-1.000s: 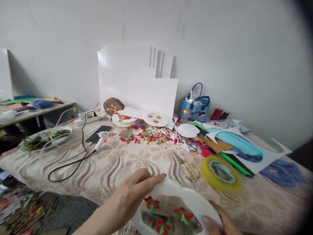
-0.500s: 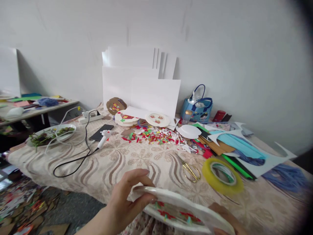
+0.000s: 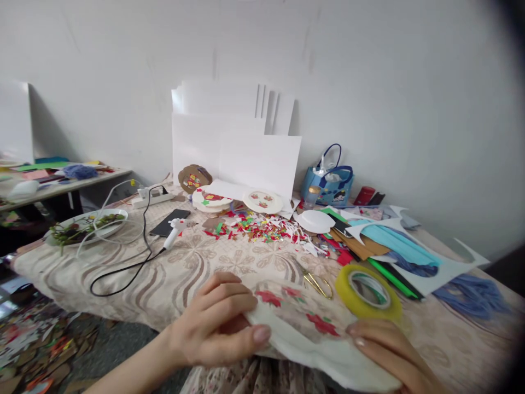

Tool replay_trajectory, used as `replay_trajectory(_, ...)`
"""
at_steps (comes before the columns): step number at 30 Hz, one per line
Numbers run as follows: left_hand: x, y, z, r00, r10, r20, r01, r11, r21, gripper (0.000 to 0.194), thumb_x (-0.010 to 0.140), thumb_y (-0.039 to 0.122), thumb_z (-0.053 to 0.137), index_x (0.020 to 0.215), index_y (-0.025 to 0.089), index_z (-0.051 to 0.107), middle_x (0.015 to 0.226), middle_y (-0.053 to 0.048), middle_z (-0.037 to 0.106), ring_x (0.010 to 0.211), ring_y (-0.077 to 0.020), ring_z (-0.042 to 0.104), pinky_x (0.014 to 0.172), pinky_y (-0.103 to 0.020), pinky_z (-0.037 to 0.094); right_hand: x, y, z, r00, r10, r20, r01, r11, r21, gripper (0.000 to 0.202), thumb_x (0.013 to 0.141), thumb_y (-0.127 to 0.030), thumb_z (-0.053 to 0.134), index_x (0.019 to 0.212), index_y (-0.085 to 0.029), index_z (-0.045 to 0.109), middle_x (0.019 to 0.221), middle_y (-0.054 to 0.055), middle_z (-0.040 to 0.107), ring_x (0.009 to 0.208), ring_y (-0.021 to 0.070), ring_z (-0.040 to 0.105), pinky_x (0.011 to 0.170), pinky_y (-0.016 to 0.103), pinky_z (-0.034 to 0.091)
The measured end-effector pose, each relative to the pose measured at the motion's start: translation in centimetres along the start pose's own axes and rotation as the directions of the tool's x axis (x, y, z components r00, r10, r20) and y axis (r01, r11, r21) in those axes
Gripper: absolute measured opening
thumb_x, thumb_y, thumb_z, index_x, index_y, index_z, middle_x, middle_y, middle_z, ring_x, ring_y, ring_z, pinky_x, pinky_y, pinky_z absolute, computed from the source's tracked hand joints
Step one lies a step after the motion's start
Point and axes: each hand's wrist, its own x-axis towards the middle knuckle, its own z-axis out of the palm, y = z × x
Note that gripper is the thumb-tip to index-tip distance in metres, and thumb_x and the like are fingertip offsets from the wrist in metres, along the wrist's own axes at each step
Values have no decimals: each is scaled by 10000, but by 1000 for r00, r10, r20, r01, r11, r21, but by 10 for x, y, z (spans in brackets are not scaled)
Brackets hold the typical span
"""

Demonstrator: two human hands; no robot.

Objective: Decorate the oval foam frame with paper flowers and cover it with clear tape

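Plate [image 3: 303,317] at table edge [image 3: 123,314]

Right hand [image 3: 389,353] and paper plate [image 3: 311,328] cut off below.

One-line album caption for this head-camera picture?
Both hands, left and right, hold a white flower-decorated paper plate beside yellow tape roll.

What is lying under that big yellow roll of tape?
The yellow tape roll lies flat on the beige patterned tablecloth, which shows through its centre. Gold scissors lie beside it, not under. Anything beneath the ring itself is covered.
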Motion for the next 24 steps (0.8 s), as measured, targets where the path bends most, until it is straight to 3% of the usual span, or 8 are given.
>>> replay_trajectory(2,-6,-4,1,998,66,20,-67,995,80,225,915,254,505,1133,228,552,870,-42,692,855,-152,633,762,-321,535,1,0,4,1000,10,6,-10,1000,-14,300,849,-156,516,1120,-243,612,944,63,675,863,210,656,724,331,548)
replay_trajectory(6,-27,-18,7,978,192,78,-202,966,160,200,863,158,567,1049,221,608,936,-50,705,938,-169,633,783,-341,541,1,3,15,1000,17,4,-17,1000,0,408,813,-64,474,1171,-223,588,1006,86,635,965,226,601,777,372,527)
replay_trajectory(12,-44,-36,16,976,203,75,-211,968,133,215,855,103,560,1054,172,597,940,-89,709,962,-190,634,777,-362,539,7,6,24,1000,0,16,0,1000,-10,408,823,-56,456,1177,-211,589,1002,93,631,973,231,582,756,385,518)
replay_trajectory(19,-60,-44,15,988,107,113,-118,988,98,251,898,64,465,1120,106,573,983,-118,703,1023,-188,615,874,-382,483,9,6,30,999,12,40,-11,1000,-29,336,873,-134,474,1180,-219,578,991,93,632,960,229,590,756,390,521)
replay_trajectory(24,-63,-48,16,993,80,90,-93,983,155,240,888,67,484,1094,131,589,981,-105,703,992,-189,628,865,-387,478,13,-1,30,1000,17,-23,-17,1000,-13,466,812,-87,589,1238,-259,510,1004,74,630,967,226,591,789,423,520)
